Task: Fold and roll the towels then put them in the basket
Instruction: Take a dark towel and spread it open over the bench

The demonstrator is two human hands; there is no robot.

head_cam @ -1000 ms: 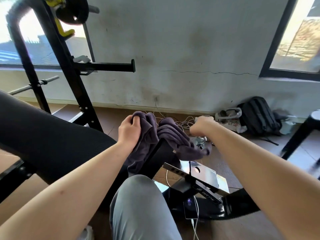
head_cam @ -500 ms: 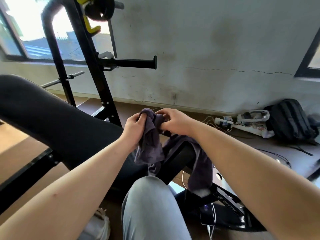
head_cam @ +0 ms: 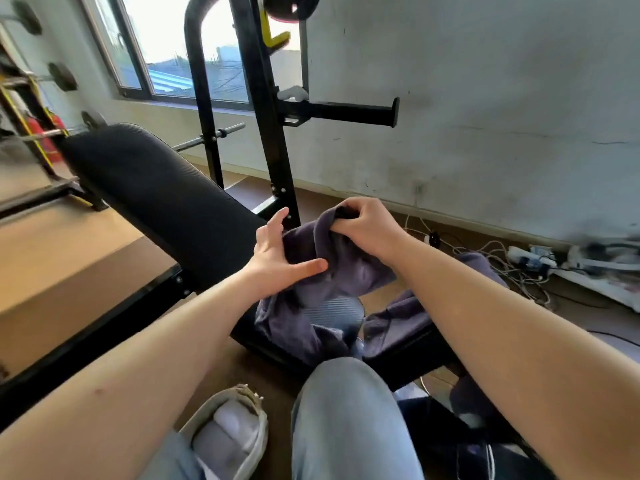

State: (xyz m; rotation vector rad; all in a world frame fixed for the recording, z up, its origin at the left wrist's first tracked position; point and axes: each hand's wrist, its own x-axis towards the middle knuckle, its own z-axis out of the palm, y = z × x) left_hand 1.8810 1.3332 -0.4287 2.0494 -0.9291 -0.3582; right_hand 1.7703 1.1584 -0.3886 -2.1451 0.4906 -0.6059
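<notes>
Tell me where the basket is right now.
In the head view, the basket sits on the floor at the bottom edge, just left of the person's knee, with white towels inside.

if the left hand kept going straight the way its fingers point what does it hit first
Most likely the black rack upright. The left hand, open with its thumb on the purple towel, has its fingers aimed up and forward at the post's lower part; depth is unclear.
</notes>
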